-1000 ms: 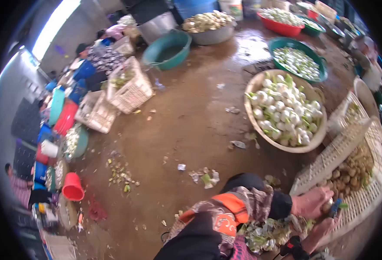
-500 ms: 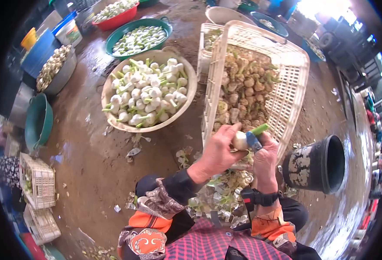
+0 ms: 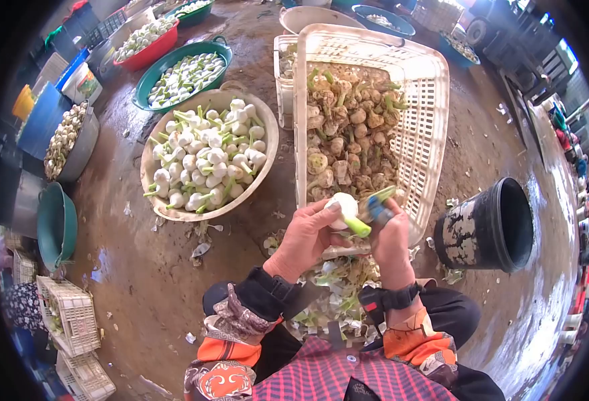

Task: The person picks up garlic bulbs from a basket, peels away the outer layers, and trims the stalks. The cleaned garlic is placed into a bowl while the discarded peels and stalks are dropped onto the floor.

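My left hand point(image 3: 304, 237) grips a white peeled garlic bulb point(image 3: 343, 207) with its green stem slanting down to the right. Close beside it, my right hand point(image 3: 392, 242) is closed on a blurred strip of garlic skin point(image 3: 382, 194), brownish green; something blue wraps its fingers. Behind both hands a tilted white lattice crate point(image 3: 423, 127) holds brown, unpeeled garlic point(image 3: 356, 130). On the left stands a beige basin point(image 3: 204, 215) heaped with peeled garlic bulbs point(image 3: 204, 157). Loose peelings point(image 3: 341, 301) lie below my hands, between my knees.
A black bucket point(image 3: 465, 230) lies tipped at the right. Farther back are a green basin point(image 3: 141, 93) and a red basin point(image 3: 154, 57) of garlic. An upright green tub point(image 3: 57, 227) and white crates point(image 3: 71, 314) line the left side. The brown floor is wet.
The bulb now sits in my left hand, stem pointing down-right. My right hand has drawn away slightly with skin in its fingers. The view has shifted, so containers appear farther left.
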